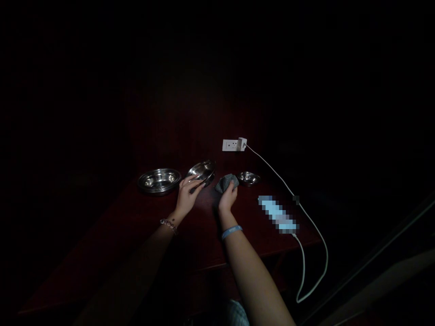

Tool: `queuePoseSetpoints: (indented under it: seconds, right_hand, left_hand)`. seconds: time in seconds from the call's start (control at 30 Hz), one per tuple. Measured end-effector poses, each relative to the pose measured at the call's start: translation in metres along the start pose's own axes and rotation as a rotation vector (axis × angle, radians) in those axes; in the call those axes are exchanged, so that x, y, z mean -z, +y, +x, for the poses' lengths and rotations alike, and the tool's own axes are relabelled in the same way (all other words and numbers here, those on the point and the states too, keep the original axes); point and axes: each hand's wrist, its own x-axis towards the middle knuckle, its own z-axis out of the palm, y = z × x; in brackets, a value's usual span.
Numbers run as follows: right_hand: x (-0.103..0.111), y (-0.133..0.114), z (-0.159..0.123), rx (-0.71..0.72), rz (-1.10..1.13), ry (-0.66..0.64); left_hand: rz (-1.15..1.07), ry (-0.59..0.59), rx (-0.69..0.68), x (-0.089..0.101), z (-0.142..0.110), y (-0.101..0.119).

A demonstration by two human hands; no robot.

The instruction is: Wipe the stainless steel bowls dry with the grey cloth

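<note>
My left hand (188, 194) grips the near rim of a shiny metal bowl (204, 170), which is tilted up off the table. Bunched in my right hand (229, 199) is a grey cloth (226, 182), held just right of the tilted bowl and apart from it. To the left of my left hand sits a stack of wider metal bowls (159, 181). A small metal bowl (249, 178) stands beyond the cloth on the right.
A dark red table (190, 244) carries everything. A white charger (242, 144) is plugged into a wall socket (230, 145); its white cable (282, 179) loops over the right table edge to a pixelated, bright device (277, 215). The surroundings are very dark.
</note>
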Motion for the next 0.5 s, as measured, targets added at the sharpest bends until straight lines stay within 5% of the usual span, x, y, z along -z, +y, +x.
queuePoseSetpoints:
  seconds: [0.27,0.5]
  right_hand:
    - [-0.002,0.01,0.005,-0.046,-0.103,-0.042]
    - [-0.001,0.03,0.01,-0.02,-0.093,-0.246]
  left_hand:
    - [-0.61,0.15,0.418,-0.002,0.008,0.009]
    - [-1.134,0.153,0.696,0.001,0.013,0.009]
